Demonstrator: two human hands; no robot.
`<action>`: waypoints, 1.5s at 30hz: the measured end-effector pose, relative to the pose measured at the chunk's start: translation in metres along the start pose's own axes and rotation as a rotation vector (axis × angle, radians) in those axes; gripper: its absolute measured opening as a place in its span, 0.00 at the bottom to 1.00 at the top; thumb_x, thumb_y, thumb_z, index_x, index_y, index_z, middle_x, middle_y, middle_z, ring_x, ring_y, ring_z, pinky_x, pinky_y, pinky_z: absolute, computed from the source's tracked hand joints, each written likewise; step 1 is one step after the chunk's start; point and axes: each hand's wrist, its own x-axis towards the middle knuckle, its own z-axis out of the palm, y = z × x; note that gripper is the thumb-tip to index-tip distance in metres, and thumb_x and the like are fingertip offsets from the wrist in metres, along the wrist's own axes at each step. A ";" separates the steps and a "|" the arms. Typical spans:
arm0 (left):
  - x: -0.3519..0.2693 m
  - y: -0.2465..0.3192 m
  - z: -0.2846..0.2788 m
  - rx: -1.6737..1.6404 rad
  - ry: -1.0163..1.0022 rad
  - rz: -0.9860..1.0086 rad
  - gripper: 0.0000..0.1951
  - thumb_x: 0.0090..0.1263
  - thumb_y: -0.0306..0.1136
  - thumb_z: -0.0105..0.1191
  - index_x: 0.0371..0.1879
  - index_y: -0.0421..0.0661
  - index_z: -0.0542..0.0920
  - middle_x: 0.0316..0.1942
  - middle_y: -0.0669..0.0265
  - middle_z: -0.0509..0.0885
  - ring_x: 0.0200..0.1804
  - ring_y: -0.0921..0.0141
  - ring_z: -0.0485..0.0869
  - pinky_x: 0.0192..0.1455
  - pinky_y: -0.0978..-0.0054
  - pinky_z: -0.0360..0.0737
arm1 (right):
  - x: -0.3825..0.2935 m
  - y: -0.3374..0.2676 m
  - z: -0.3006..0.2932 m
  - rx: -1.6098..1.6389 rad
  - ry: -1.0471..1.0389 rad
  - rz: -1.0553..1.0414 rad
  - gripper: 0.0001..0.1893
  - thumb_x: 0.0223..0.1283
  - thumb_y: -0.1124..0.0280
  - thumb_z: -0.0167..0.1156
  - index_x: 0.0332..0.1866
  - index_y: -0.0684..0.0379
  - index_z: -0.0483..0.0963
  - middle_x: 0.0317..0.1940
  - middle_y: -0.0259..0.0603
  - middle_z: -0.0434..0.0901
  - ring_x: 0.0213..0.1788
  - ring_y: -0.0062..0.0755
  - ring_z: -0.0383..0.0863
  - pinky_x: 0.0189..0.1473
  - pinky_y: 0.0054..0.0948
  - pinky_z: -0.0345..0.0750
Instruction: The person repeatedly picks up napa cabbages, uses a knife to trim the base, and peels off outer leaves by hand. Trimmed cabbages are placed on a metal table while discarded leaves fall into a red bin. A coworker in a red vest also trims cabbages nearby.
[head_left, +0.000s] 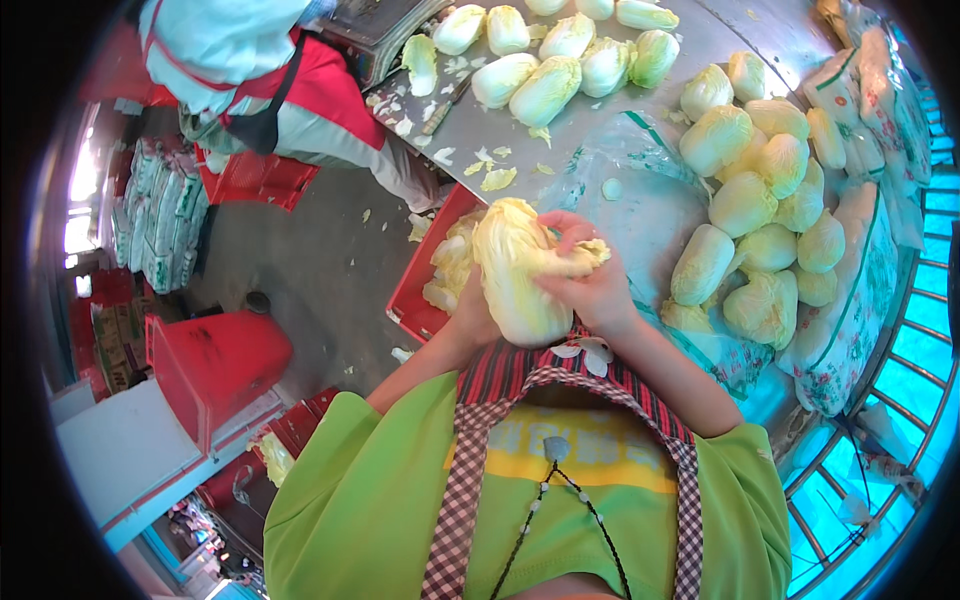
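Note:
A napa cabbage is held close to my apron, over the near edge of the metal table. My left hand supports it from the left side and below, its fingers mostly hidden behind the head. On the other side, my right hand grips a loose outer leaf that bends away from the head. Just beyond the cabbage, a red plastic crate holds pale cabbage leaves. A clear printed plastic bag lies flat on the table to the right.
Several napa cabbages are heaped at right; more stand at the back. A knife lies among leaf scraps near the table's left edge. Filled bags line the right side by a metal railing. Another person stands at upper left.

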 end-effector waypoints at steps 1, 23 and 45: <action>-0.001 0.001 -0.001 -0.075 0.029 0.005 0.46 0.67 0.72 0.42 0.75 0.47 0.56 0.71 0.57 0.66 0.71 0.57 0.69 0.72 0.55 0.68 | 0.001 -0.001 -0.001 -0.005 -0.015 0.023 0.35 0.48 0.84 0.70 0.63 0.60 0.63 0.59 0.43 0.72 0.62 0.34 0.72 0.63 0.35 0.72; -0.066 0.112 -0.079 -0.516 0.125 0.556 0.39 0.55 0.68 0.57 0.62 0.56 0.74 0.61 0.57 0.75 0.64 0.53 0.74 0.64 0.40 0.72 | -0.017 0.013 -0.017 0.043 0.179 0.370 0.31 0.63 0.86 0.54 0.71 0.60 0.58 0.60 0.44 0.74 0.64 0.39 0.75 0.66 0.42 0.74; -0.020 0.078 0.032 0.275 0.227 0.325 0.12 0.71 0.28 0.57 0.51 0.40 0.79 0.46 0.62 0.85 0.46 0.73 0.84 0.52 0.74 0.82 | 0.000 0.014 0.028 0.142 -0.296 0.465 0.54 0.37 0.73 0.79 0.74 0.62 0.55 0.66 0.41 0.70 0.68 0.33 0.70 0.69 0.37 0.68</action>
